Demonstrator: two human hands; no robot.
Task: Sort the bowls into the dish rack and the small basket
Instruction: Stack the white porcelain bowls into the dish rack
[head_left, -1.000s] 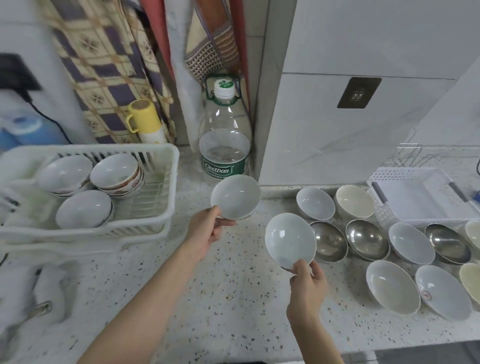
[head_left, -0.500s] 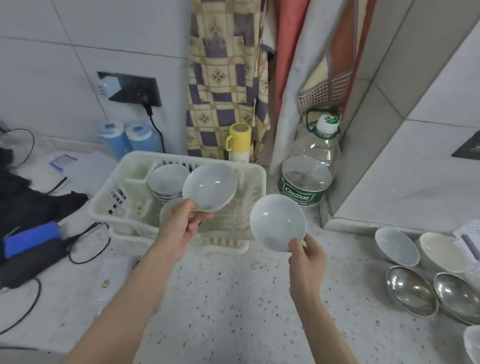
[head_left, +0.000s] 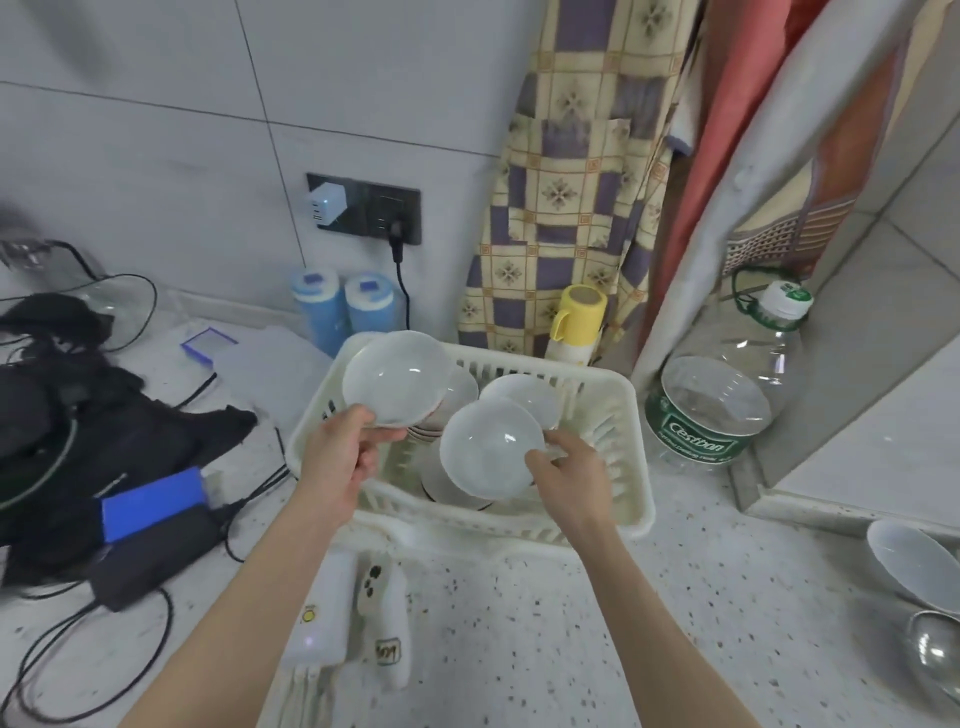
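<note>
1. At the far left edge of the speckled stone counter (head_left: 519, 623) lies a heap of black cloth and cables (head_left: 78, 415), with a blue flat block (head_left: 153, 503) on a dark box beside it.
2. Two blue cylindrical canisters (head_left: 340, 312) stand against the back wall, below a black wall socket (head_left: 363, 208) holding a white charger.
3. The left hand (head_left: 337, 462) pinches the near rim of a white ceramic bowl (head_left: 395, 378), thumb on the inside and fingers beneath, and holds it tilted over the back left corner of the white plastic dish rack (head_left: 618, 467).
4. The right hand (head_left: 566, 473) grips a second white ceramic bowl (head_left: 491, 449) by its right rim, fingers curled round the edge, over the middle of the rack, above stacked white bowls (head_left: 524, 397) lying inside.
5. A yellow lidded mug (head_left: 576, 317) stands behind the rack's back edge, before a checked hanging cloth (head_left: 566, 182).
6. A clear plastic water jug with a green label (head_left: 727, 395) sits just right of the rack.
7. At the counter's right edge rest a white bowl (head_left: 909, 561) and a shiny steel bowl (head_left: 935, 654), both cut off by the frame.
</note>
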